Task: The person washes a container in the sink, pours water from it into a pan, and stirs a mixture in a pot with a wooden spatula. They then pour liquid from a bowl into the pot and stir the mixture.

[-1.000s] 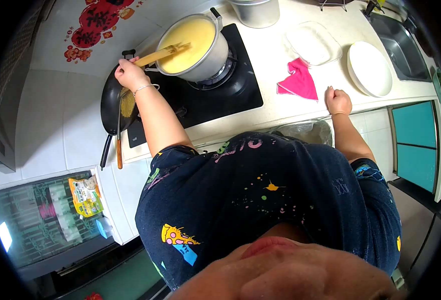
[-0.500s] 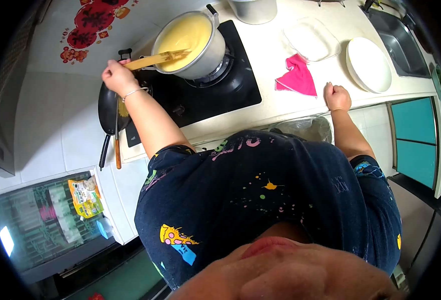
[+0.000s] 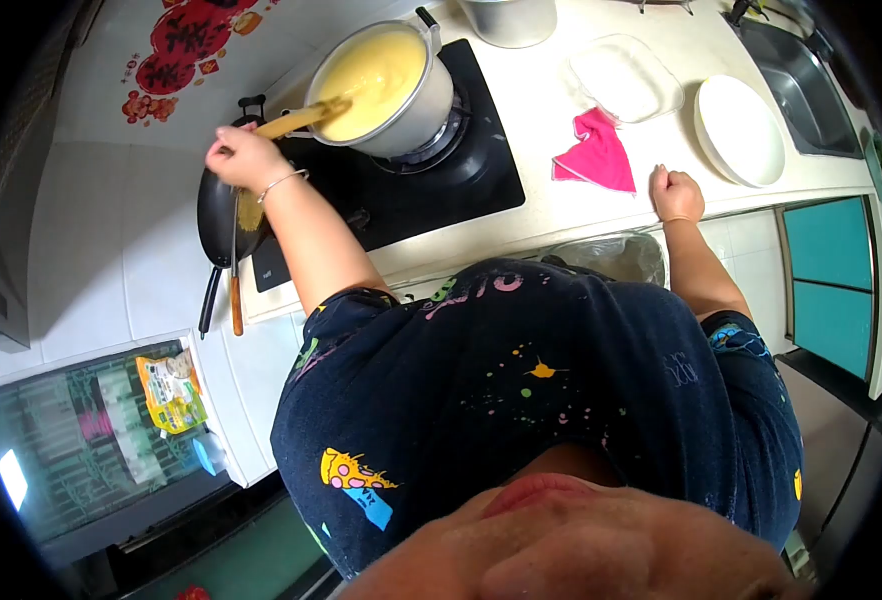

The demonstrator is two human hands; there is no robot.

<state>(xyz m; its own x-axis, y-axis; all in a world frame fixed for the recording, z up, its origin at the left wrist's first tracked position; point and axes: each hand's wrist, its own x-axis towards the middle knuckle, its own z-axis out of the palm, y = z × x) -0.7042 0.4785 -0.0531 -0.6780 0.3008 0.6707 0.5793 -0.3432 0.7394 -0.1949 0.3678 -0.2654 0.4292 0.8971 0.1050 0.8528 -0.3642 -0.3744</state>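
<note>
My left hand (image 3: 245,158) is closed round the end of a wooden paddle (image 3: 296,121). The paddle's far end dips into thick yellow liquid (image 3: 381,80) near the left side of a silver pot (image 3: 419,124), which sits on the black stove (image 3: 441,195). Below that hand is a dark wok (image 3: 216,215). My right hand (image 3: 677,194) rests in a loose fist on the counter's front edge, with nothing visible in it. It lies between a pink cloth (image 3: 598,155) and a white bowl (image 3: 739,132).
A clear rectangular dish (image 3: 626,80) lies behind the cloth. Another metal pot (image 3: 511,20) stands at the back. The sink (image 3: 801,95) is at the far right, and a lined bin (image 3: 621,260) is below the counter edge. Long handles (image 3: 237,305) stick out from the wok.
My left hand has moved left from its place a second ago, and the paddle's end has shifted toward the left side of the pot. My right hand has stayed on the counter.
</note>
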